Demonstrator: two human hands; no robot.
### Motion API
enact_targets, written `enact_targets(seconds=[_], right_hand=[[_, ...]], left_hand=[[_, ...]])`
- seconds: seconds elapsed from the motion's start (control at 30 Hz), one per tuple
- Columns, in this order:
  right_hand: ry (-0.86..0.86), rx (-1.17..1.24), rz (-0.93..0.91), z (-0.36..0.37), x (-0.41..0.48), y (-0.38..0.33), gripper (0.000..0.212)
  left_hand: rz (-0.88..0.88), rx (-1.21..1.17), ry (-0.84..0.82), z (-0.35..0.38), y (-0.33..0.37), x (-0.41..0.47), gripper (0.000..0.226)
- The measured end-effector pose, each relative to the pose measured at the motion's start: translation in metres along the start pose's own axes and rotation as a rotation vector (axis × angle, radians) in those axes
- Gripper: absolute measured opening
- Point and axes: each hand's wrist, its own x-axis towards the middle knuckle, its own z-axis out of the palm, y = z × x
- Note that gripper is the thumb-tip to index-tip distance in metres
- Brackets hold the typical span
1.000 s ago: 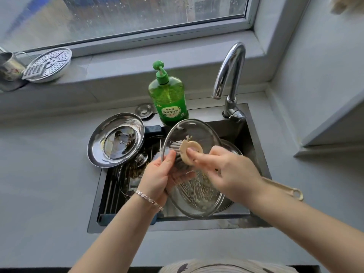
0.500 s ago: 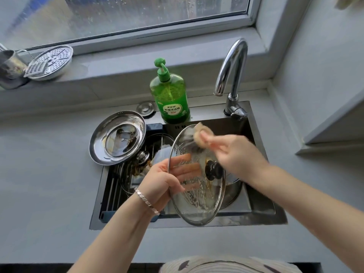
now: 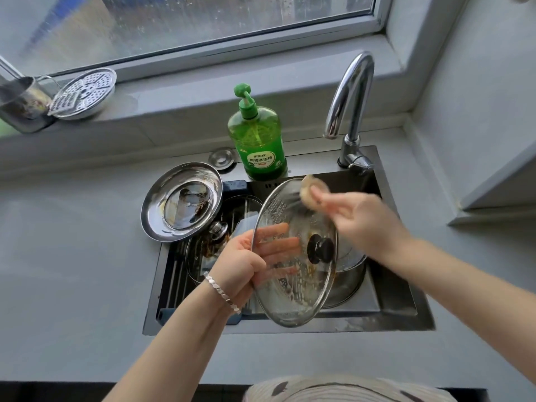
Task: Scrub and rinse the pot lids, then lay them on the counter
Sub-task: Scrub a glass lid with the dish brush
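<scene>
Gripping the glass lid (image 3: 293,250) by its left rim was the left hand (image 3: 240,262), thumb on the near face and fingers spread behind the glass, where you could see them right through it. The lid was held up over the sink (image 3: 406,309), tilted on edge, with its black knob (image 3: 320,250) facing the right side and soapy streaks on the lower part. The right hand (image 3: 362,219) pinched a round tan scrub brush (image 3: 311,190) and had its dark bristles against the lid's top rim. That hand was pretty blurry, so I couldn't make out the exact finger placement.

A steel lid (image 3: 181,201) lay upside down across the sink's far-left corner, partly on the grey counter (image 3: 72,256), with brown gunk in its middle. Just below it, down in the sink, another lid with a shiny metal knob (image 3: 218,229) sat on the rack, also looking grimy. A steel pot (image 3: 348,274) sat in the sink behind the glass lid.

A green soap bottle (image 3: 256,140) stood at the back edge of the sink, with the faucet (image 3: 352,103) to its right and a small round drain cover (image 3: 222,158) to its left. Up on the windowsill were a perforated steamer tray (image 3: 84,92) and a metal cup (image 3: 21,103). A silver bracelet (image 3: 222,294) was on the left wrist.
</scene>
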Motion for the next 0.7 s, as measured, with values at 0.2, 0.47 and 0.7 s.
enact_targets(seconds=[0.2, 0.47, 0.7], right_hand=[[-0.185, 0.017, -0.246, 0.014, -0.031, -0.034, 0.052], [-0.075, 0.162, 0.093, 0.002, -0.001, -0.007, 0.029], [0.079, 0.200, 0.261, -0.004, 0.016, 0.018, 0.032]], left_hand=[[0.040, -0.014, -0.010, -0.003, -0.002, -0.002, 0.075], [0.056, -0.055, -0.004, -0.010, -0.001, -0.002, 0.082], [0.062, -0.100, -0.033, -0.013, 0.002, -0.008, 0.084]])
